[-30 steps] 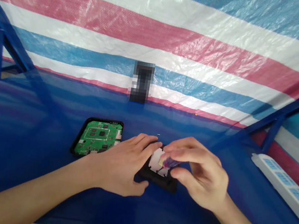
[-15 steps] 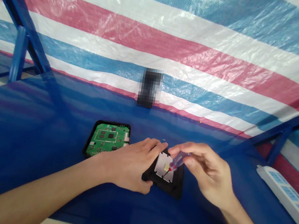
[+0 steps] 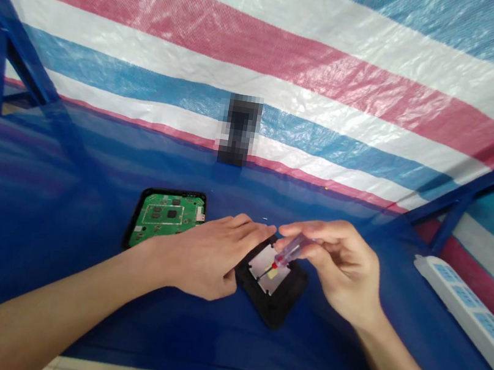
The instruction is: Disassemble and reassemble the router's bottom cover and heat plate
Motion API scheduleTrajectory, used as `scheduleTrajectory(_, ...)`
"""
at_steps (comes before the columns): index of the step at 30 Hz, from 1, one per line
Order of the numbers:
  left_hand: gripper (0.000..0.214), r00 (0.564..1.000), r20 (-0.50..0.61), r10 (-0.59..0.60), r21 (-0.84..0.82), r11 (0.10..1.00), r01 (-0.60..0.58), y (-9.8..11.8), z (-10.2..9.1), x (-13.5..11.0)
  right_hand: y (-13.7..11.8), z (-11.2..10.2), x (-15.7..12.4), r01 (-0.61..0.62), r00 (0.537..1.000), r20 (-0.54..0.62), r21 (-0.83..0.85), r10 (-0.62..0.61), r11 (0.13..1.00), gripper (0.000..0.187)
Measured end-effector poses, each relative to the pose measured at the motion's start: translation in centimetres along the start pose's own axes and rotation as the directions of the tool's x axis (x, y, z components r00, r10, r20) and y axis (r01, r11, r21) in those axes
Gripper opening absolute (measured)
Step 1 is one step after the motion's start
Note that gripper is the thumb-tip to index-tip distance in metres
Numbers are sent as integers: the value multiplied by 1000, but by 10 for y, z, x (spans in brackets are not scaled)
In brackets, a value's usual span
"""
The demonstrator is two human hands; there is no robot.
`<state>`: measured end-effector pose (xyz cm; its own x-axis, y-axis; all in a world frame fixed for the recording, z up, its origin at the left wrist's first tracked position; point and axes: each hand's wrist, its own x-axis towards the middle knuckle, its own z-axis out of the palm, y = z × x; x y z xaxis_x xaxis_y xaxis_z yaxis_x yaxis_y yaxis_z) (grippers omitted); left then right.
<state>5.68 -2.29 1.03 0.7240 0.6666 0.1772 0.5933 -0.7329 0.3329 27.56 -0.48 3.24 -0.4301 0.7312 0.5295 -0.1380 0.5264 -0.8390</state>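
The right hand [image 3: 340, 273] pinches a screwdriver [image 3: 291, 251] between fingertips, its tip on the silver plate [image 3: 261, 260] of a black casing [image 3: 285, 302]. The left hand [image 3: 203, 259] lies open, fingers on the casing's corner. A green circuit board [image 3: 168, 218] sits beside it on the blue table [image 3: 28, 282], with a power strip [image 3: 465, 307] and striped tarp [image 3: 268, 46] beyond.

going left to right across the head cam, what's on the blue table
green circuit board in a black frame → left hand → black square casing with a white metal plate → right hand → white power strip with blue panels
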Motion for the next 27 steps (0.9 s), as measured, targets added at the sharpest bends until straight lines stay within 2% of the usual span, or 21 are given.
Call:
scheduleTrajectory(4, 52, 990, -33, -137, 120, 983, 140, 1, 1, 2, 7, 0, -2, 6, 998, -61, -9, -7, 1000, 10)
scheduleTrajectory(10, 42, 956, -7, -292, -17, 956, 292, 25, 4, -1, 14, -5, -7, 54, 996, -59, -100, -60, 993, 24)
scheduleTrajectory(11, 49, 942, -9, -335, -25, 942, 335, 30, 6, -1, 13, -5, -7, 66, 996, -48, -110, -72, 992, 25)
scheduleTrajectory(14, 102, 917, 23, -399, -37, 916, 400, 43, 16, -1, 9, -6, -7, 118, 993, 3, -156, -119, 981, 28)
scheduleTrajectory(16, 109, 905, 25, -424, -37, 905, 425, 47, 24, 0, 8, -5, -6, 166, 986, 42, -198, -161, 966, 27)
scheduleTrajectory(19, 100, 898, 1, -440, -51, 897, 439, 50, 30, 1, 10, -4, -5, 265, 964, 54, -214, -260, 940, 29)
scheduleTrajectory(22, 94, 912, -1, -409, -81, 909, 408, 47, 28, 1, 11, -1, -6, 317, 947, 11, -223, -322, 922, 35)
scheduleTrajectory(24, 87, 933, 40, -359, -115, 925, 361, 43, 23, 2, 8, 0, -7, 278, 959, 10, -233, -284, 932, 31)
scheduleTrajectory(27, 85, 962, 93, -258, -172, 947, 270, 34, 17, 2, -1, 1, -8, 172, 983, 106, -237, -151, 956, 25)
